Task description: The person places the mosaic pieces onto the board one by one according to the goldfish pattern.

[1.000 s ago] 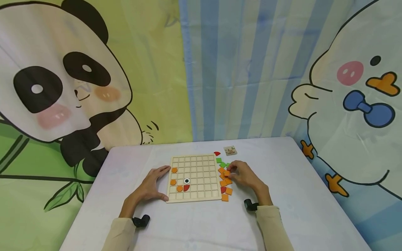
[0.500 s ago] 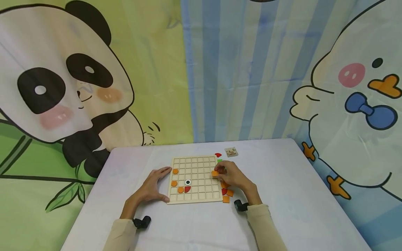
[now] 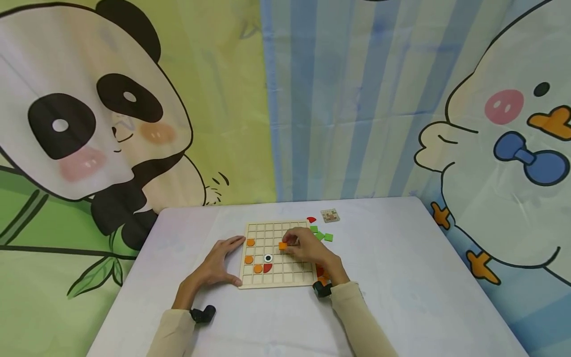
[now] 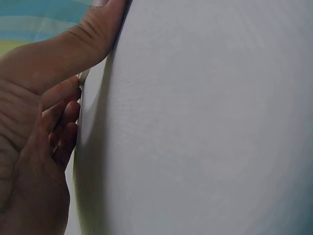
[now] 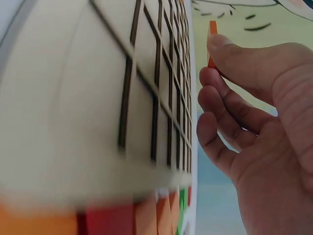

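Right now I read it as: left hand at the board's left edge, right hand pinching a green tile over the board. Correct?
Not quite: the tile is orange, not green, as the head and right wrist views show. The rest stands: the right hand pinches it over the board, and the left hand is at the board's left edge.

The right hand (image 3: 309, 246) partly hides the board (image 3: 277, 263) — the card (image 3: 330, 215), too small to read.

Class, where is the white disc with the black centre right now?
In the head view, the white disc is on the board, left of its middle, just above the red piece and below and left of the orange square in the right hand.
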Action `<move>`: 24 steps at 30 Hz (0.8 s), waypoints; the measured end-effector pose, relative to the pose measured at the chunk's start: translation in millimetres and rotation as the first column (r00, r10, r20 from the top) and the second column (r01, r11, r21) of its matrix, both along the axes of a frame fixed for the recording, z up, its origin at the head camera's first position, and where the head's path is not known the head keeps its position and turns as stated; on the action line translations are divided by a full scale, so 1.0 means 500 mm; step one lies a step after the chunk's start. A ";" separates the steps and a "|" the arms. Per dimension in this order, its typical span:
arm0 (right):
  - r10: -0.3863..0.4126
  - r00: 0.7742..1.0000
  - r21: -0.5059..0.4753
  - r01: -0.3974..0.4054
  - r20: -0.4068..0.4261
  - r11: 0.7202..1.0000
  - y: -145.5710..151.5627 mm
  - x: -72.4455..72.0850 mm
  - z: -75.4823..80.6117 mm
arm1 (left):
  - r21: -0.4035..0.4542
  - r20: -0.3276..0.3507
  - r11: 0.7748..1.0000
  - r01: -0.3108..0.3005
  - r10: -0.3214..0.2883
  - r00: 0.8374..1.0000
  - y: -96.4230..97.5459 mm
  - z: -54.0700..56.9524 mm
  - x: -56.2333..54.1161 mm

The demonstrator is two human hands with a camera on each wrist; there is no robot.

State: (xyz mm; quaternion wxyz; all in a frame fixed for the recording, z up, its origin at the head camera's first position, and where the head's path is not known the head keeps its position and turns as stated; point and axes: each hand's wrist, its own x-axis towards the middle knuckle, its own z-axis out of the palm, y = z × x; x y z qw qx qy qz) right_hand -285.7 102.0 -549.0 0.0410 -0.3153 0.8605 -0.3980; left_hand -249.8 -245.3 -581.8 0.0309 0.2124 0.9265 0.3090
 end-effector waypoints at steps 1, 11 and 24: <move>0.003 1.000 0.002 -0.003 -0.001 1.000 -0.008 -0.002 -0.001 | -0.001 -0.003 1.000 0.001 -0.001 1.000 0.000 0.000 -0.001; 0.003 1.000 0.019 -0.004 0.025 1.000 -0.064 -0.015 -0.023 | 0.001 0.001 1.000 0.002 -0.002 1.000 0.000 0.001 0.001; 0.007 1.000 0.008 -0.007 -0.019 1.000 -0.084 -0.010 -0.032 | -0.005 0.004 1.000 -0.006 0.007 1.000 -0.002 -0.002 0.003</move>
